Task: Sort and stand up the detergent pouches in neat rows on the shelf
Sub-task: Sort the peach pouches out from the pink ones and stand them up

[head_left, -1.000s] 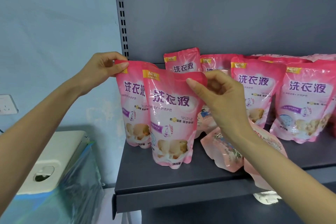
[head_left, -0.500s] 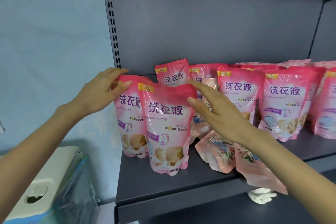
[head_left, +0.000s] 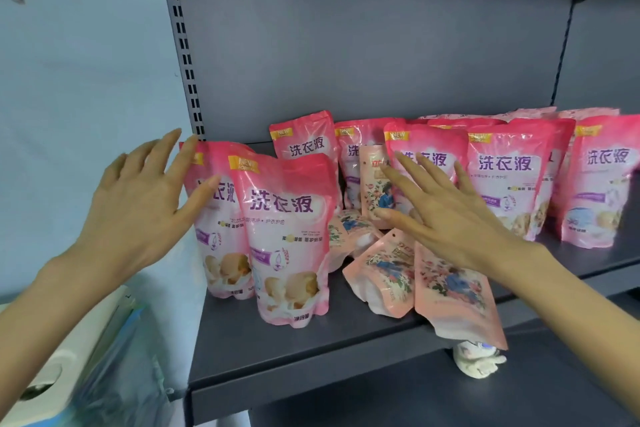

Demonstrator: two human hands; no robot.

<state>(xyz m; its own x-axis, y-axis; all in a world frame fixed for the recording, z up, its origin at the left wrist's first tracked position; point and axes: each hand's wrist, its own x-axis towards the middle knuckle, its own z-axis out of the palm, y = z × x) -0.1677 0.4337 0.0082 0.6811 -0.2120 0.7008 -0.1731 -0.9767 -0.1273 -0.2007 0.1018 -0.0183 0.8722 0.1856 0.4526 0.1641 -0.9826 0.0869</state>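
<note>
a shop — grey slotted metal shelving point(head_left: 346, 350) stocked with many identical pink detergent pouches point(head_left: 502, 177).

L hand point(head_left: 138, 204) fingers spread, by leftmost pink pouch point(head_left: 216, 236). R hand point(head_left: 446, 218) fingers straight, above flat-lying floral pouches point(head_left: 381, 274). Front pouch point(head_left: 287, 239) upright on shelf point(head_left: 311, 350).

The dark grey shelf point(head_left: 311, 354) carries pink detergent pouches point(head_left: 287, 239) standing upright, two at the left and a row further right. Between them, paler floral pouches point(head_left: 384, 274) lie flat; one floral pouch point(head_left: 453, 295) hangs over the front edge.
</note>
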